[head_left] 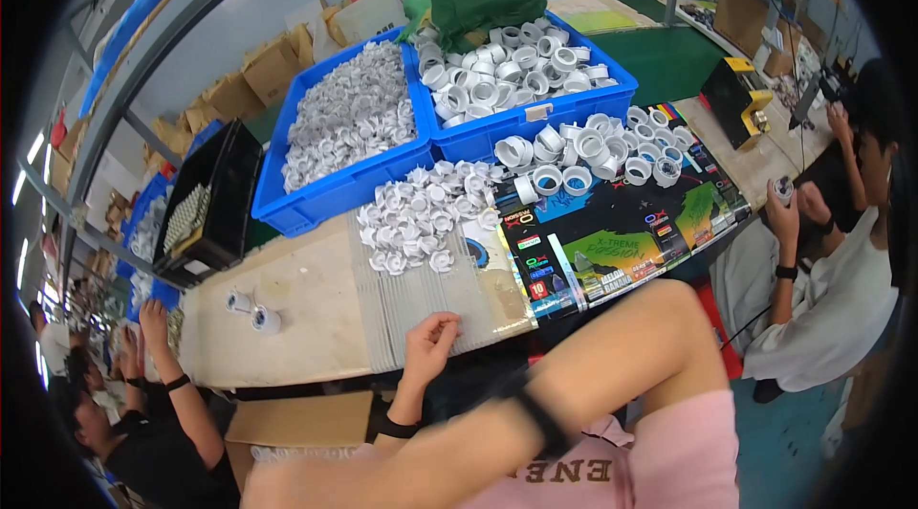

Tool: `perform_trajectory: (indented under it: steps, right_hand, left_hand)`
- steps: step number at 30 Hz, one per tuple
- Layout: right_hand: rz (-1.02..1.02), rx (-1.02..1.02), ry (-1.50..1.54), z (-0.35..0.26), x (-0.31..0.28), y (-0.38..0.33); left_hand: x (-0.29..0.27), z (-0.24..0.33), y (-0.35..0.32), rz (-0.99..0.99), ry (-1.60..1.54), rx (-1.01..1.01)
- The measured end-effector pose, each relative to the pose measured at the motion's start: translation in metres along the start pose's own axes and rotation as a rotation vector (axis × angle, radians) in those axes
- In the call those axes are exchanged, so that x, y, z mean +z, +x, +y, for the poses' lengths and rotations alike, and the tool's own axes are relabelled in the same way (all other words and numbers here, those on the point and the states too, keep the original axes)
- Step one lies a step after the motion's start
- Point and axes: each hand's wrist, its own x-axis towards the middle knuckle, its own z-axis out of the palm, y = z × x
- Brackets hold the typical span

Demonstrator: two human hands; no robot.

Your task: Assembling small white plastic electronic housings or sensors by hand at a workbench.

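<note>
My left hand (432, 348) is at the table's near edge, by a stack of clear ribbed sheets (411, 303), its fingers curled in. Whatever it may hold is too small to make out. My right arm (593, 370) crosses in front of me toward the lower left. Its blurred hand (382, 471) is near an open cardboard box (301, 415) with white parts in it, and its fingers cannot be made out. White pronged plastic parts (421, 212) lie heaped on the sheets. White plastic rings (593, 145) stand on a colourful printed board (622, 232). Two white assembled pieces (265, 320) rest on the left tabletop.
Two blue bins (435, 131) stand behind the piles, with a green cloth (473, 2) over the right one. A black crate (210, 203) leans at left; a yellow device (736, 102) is at right. Co-workers sit at left (163, 442) and right (822, 289).
</note>
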Motion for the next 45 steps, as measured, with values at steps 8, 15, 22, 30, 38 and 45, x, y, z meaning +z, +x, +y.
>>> perform_trajectory:
  steps: [8, 15, 22, 30, 38, 45]
  right_hand:
    - [0.677, 0.787, -1.955, -0.006, -0.307, -0.295]
    - [0.549, 1.167, -2.031, -0.018, -0.349, -0.388]
    - [1.153, 0.758, -0.781, -0.02, -0.249, -0.326]
    - [1.131, 0.713, -0.105, 0.032, -0.09, -0.268]
    - [1.263, 0.576, 0.028, 0.049, -0.073, -0.25]
    - [0.832, 0.786, -0.921, 0.021, -0.071, -0.238]
  left_hand:
    - [0.006, -0.003, 0.014, -0.002, 0.104, 0.192]
    - [-0.002, 0.0, 0.01, -0.05, -0.016, 0.096]
    - [0.032, 0.021, -0.029, -0.124, -0.155, 0.105]
    - [0.125, 0.039, 0.004, -0.64, -0.914, -0.537]
    - [0.109, 0.051, -0.013, -0.376, -0.959, -0.269]
    - [0.088, 0.057, -0.013, -0.283, -0.722, -0.199]
